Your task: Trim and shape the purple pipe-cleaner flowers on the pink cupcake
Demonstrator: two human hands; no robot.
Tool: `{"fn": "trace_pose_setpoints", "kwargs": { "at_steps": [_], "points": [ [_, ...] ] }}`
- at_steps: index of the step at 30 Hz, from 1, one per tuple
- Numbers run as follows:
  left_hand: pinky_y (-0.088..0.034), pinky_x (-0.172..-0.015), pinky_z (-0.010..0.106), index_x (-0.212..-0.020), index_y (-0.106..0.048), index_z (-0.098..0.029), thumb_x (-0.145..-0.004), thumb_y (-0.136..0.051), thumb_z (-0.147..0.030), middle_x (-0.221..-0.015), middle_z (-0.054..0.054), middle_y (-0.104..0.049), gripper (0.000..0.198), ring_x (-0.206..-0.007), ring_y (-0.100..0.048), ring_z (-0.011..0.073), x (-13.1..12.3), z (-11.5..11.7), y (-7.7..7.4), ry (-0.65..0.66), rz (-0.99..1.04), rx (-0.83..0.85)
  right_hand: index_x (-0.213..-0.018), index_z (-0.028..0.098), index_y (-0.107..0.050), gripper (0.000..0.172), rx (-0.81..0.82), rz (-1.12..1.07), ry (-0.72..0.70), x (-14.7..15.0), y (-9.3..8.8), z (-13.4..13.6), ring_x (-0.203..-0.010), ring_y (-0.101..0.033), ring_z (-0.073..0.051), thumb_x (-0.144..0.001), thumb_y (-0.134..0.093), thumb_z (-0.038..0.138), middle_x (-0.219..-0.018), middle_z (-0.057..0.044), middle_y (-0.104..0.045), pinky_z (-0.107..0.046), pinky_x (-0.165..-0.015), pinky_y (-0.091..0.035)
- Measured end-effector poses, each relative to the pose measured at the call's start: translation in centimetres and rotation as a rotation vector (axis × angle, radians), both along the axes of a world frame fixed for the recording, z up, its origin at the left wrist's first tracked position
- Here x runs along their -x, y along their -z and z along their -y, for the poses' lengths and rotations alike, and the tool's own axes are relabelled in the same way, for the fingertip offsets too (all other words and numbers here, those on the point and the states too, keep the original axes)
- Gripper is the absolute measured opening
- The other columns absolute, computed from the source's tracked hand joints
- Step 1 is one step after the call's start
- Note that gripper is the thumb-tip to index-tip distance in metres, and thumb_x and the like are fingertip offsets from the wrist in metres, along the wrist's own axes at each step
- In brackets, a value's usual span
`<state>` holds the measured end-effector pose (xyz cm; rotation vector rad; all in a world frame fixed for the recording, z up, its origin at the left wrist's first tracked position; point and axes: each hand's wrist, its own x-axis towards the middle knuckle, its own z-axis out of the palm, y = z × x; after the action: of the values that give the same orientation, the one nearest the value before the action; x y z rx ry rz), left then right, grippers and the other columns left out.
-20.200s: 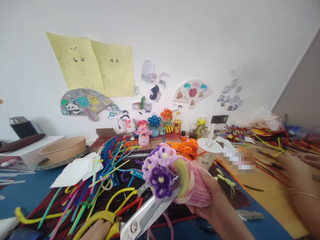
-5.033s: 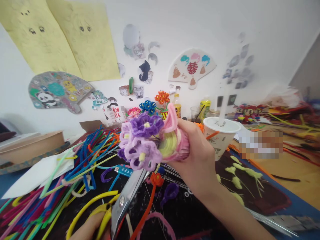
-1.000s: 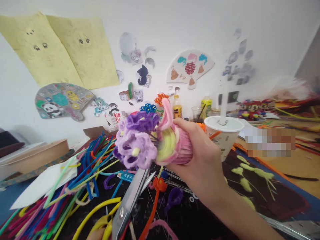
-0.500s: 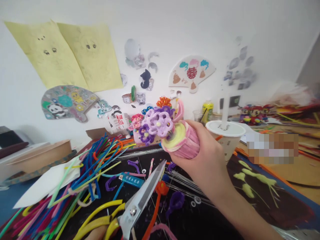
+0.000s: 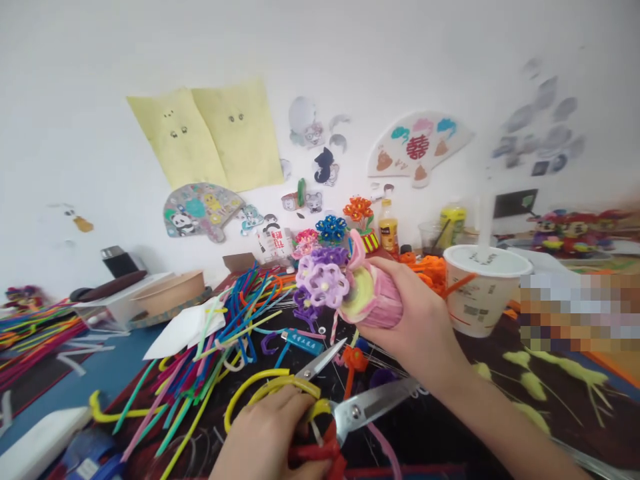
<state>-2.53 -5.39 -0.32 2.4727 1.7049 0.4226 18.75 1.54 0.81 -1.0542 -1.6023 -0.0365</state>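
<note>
My right hand [image 5: 415, 313] is closed around a pink ribbed pot [image 5: 383, 297] with a pale yellow-green top. The pot tips to the left, and lilac and purple fuzzy-wire flowers [image 5: 323, 280] stick out of it. At the bottom, my left hand [image 5: 273, 430] has its fingers curled around the red-and-yellow handles of a large pair of scissors [image 5: 355, 411]; part of the grip is hidden. The large blades point right, under the right wrist. Smaller yellow-handled scissors [image 5: 307, 375] lie against the left hand, their tips towards the pot.
Bundled coloured pipe cleaners [image 5: 200, 373] spread on the left. A lidded cup with straw [image 5: 487, 287] stands right of my right hand. Behind are blue flowers [image 5: 331, 229], an orange flower pot [image 5: 359, 212] and a bottle [image 5: 388, 227]. Pale green fuzzy pieces [image 5: 533, 387] lie at right.
The view has turned left, so the background sits further right. My left hand has come into fuller view with the large scissors, now pointing more to the right. The right hand still holds the pot.
</note>
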Motion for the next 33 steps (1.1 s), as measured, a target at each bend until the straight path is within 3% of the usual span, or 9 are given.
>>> {"fn": "trace_pose_setpoints", "kwargs": {
  "at_steps": [3,5,7,10,14,20,26,33],
  "points": [
    [-0.054,-0.075,0.021,-0.096,-0.069,-0.026,-0.069,-0.069,-0.018,-0.096,-0.001,-0.072,0.028,-0.087,-0.069,0.0172,0.2,0.1,-0.3,0.087,-0.03,0.052,-0.119,0.022,-0.053,0.057,0.041,-0.002,-0.034,0.2,0.0,0.1,-0.104,-0.059,-0.026,-0.066,-0.073,0.021,-0.115,-0.007,-0.061,-0.041,-0.089,-0.048],
    [-0.054,-0.075,0.02,-0.103,-0.068,-0.028,-0.081,-0.06,-0.022,-0.1,-0.001,-0.071,0.024,-0.087,-0.069,0.0147,0.2,0.4,-0.6,0.107,-0.021,-0.038,-0.12,0.022,-0.054,0.056,0.061,0.015,-0.044,0.4,0.1,0.2,-0.105,-0.059,-0.026,-0.067,-0.072,0.022,-0.115,-0.007,-0.061,-0.04,-0.088,-0.049],
    [-0.053,-0.072,0.02,-0.105,-0.066,-0.026,-0.089,-0.052,-0.023,-0.096,0.0,-0.072,0.021,-0.081,-0.068,0.0136,-0.1,0.7,-1.0,0.092,-0.018,-0.311,-0.12,0.022,-0.054,0.055,0.071,0.038,-0.043,0.6,0.2,0.4,-0.104,-0.059,-0.026,-0.068,-0.071,0.022,-0.115,-0.007,-0.061,-0.04,-0.087,-0.05],
    [-0.046,-0.062,0.022,-0.111,-0.062,-0.019,-0.091,-0.053,-0.017,-0.073,-0.001,-0.067,0.022,-0.062,-0.061,0.0113,-1.2,0.7,-1.4,0.088,-0.059,-0.781,-0.12,0.021,-0.053,0.055,0.051,0.066,-0.051,1.0,0.4,0.5,-0.104,-0.059,-0.026,-0.067,-0.069,0.021,-0.114,-0.008,-0.062,-0.04,-0.088,-0.05],
    [-0.033,-0.053,0.026,-0.115,-0.06,-0.006,-0.09,-0.047,-0.009,-0.056,-0.004,-0.053,0.029,-0.046,-0.045,0.0084,-2.6,0.0,-1.8,0.138,-0.172,-1.078,-0.119,0.021,-0.053,0.055,0.019,0.08,-0.088,1.3,0.7,0.5,-0.103,-0.059,-0.026,-0.067,-0.068,0.02,-0.113,-0.007,-0.062,-0.04,-0.089,-0.05],
    [-0.034,-0.054,0.027,-0.122,-0.057,-0.003,-0.09,-0.045,-0.007,-0.058,-0.004,-0.053,0.034,-0.047,-0.049,0.0096,-2.8,-0.7,-1.9,0.117,-0.386,-1.094,-0.119,0.024,-0.053,0.056,0.035,0.123,-0.119,1.4,1.1,0.4,-0.101,-0.06,-0.023,-0.066,-0.071,0.02,-0.112,-0.003,-0.062,-0.037,-0.086,-0.051],
    [-0.033,-0.053,0.029,-0.109,-0.062,-0.006,-0.091,-0.038,-0.006,-0.058,-0.002,-0.057,0.03,-0.047,-0.05,0.0125,-3.4,-1.0,-1.3,0.059,-0.313,-1.158,-0.122,0.022,-0.051,0.055,-0.05,0.214,-0.074,1.6,1.4,0.4,-0.101,-0.058,-0.024,-0.07,-0.069,0.021,-0.111,-0.004,-0.062,-0.037,-0.088,-0.051],
    [-0.036,-0.051,0.027,-0.109,-0.061,-0.004,-0.088,-0.048,-0.006,-0.06,-0.003,-0.058,0.025,-0.048,-0.053,0.0111,-3.2,-1.0,-1.7,0.081,-0.452,-1.111,-0.122,0.021,-0.052,0.052,-0.099,0.242,-0.047,1.6,1.4,0.4,-0.101,-0.058,-0.024,-0.073,-0.068,0.023,-0.11,-0.005,-0.062,-0.036,-0.09,-0.05]
  ]
}}
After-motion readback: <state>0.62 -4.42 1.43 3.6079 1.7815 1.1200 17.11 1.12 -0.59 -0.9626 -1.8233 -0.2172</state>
